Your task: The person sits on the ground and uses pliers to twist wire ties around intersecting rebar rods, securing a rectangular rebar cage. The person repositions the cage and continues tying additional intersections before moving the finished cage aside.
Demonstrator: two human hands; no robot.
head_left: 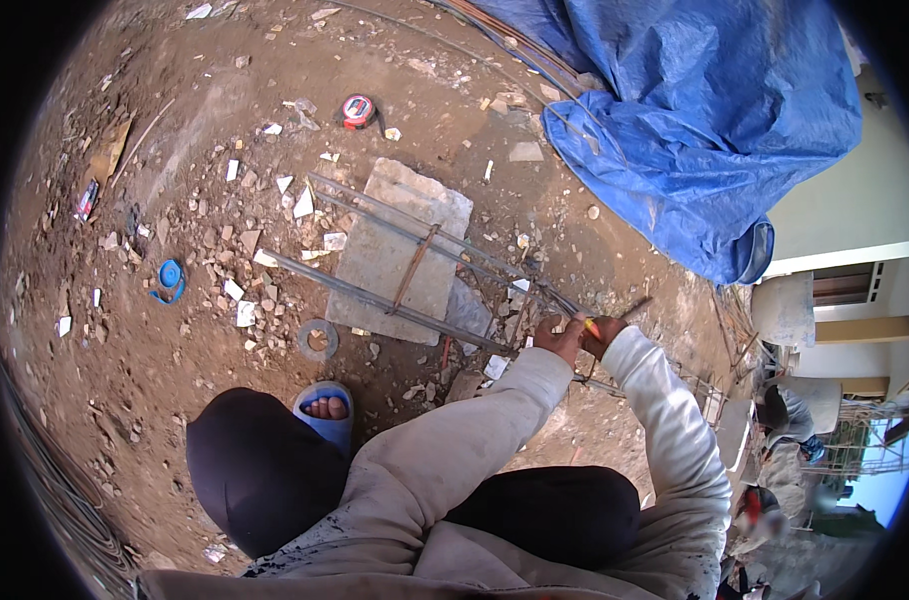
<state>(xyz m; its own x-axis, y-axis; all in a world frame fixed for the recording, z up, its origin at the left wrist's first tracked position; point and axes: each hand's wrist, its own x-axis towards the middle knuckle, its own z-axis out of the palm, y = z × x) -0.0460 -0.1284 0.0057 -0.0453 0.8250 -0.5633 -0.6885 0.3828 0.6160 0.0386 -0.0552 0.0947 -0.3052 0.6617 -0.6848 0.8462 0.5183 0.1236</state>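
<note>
Hands [580,338] on rusty rebar cage [415,265]

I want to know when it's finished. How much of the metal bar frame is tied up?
One rusty wire loop already wraps the long grey steel bars over the flat concrete slab. The left hand and right hand work together at another joint. Any ties further along are hidden.

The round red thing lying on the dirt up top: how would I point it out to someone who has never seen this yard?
Start at the big blue tarp on the right, then look left across the bare dirt to just above the flat grey stone slab. There lies a tape measure, small and round. Its red case sets it apart from the pale rubble chips around it.
</note>
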